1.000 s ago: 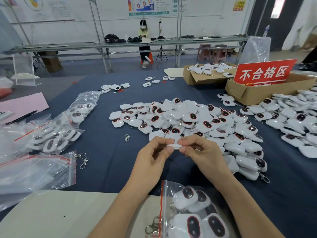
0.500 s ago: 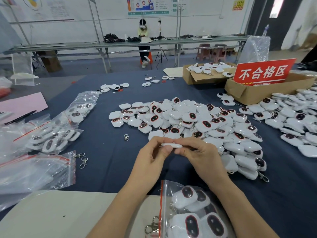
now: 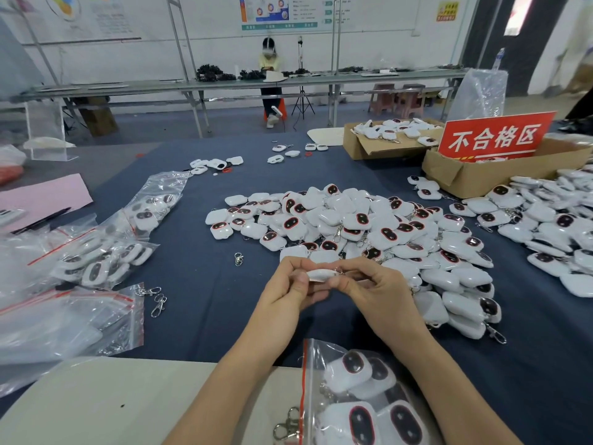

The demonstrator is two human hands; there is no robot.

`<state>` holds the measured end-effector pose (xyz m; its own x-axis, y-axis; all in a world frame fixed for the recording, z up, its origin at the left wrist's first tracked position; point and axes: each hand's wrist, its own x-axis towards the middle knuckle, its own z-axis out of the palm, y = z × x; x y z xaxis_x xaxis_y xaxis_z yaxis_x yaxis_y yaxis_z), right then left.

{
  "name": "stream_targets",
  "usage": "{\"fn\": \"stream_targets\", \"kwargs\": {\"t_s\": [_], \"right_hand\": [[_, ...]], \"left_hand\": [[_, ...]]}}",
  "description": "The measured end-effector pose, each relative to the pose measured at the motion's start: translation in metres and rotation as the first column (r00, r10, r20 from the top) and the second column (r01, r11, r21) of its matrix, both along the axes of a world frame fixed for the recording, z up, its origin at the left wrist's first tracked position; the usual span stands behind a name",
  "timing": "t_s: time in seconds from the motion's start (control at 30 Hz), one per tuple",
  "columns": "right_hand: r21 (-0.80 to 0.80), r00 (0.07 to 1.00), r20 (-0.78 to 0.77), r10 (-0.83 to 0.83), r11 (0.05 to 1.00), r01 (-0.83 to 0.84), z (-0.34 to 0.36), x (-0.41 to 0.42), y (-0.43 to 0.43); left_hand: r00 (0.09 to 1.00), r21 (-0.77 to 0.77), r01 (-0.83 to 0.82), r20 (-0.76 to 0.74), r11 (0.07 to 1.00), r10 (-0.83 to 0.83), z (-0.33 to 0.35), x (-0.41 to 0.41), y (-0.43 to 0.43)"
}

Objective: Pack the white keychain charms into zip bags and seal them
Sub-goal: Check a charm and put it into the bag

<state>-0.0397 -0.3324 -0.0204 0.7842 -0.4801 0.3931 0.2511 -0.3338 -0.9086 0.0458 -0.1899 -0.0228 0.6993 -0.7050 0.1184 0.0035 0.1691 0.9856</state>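
head | left hand (image 3: 288,285) pinches charm (image 3: 322,273) | right hand (image 3: 375,289) pinches charm

Two bare arms show at the near edge. The left forearm (image 3: 231,380) and right forearm (image 3: 449,390) are uncovered along all their visible length, slim and smooth. The left hand (image 3: 288,290) and right hand (image 3: 375,292) are bare too. The left thumbnail (image 3: 302,279) is short and plain.
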Motion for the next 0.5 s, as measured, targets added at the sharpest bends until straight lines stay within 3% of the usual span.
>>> {"fn": "stream_targets", "kwargs": {"t_s": [0.23,0.5], "right_hand": [[-0.119,0.997,0.042,-0.065,0.99,0.07,-0.004,-0.0002,-0.0014],[-0.066,0.999,0.002,-0.053,0.996,0.053,-0.0051,-0.0001,-0.0026]], "left_hand": [[0.97,0.055,-0.092,0.231,0.994,0.077,0.0032,0.0008,0.0018],[0.961,0.065,-0.135,0.252,0.989,0.114,0.0035,0.0012,0.0004]]}}
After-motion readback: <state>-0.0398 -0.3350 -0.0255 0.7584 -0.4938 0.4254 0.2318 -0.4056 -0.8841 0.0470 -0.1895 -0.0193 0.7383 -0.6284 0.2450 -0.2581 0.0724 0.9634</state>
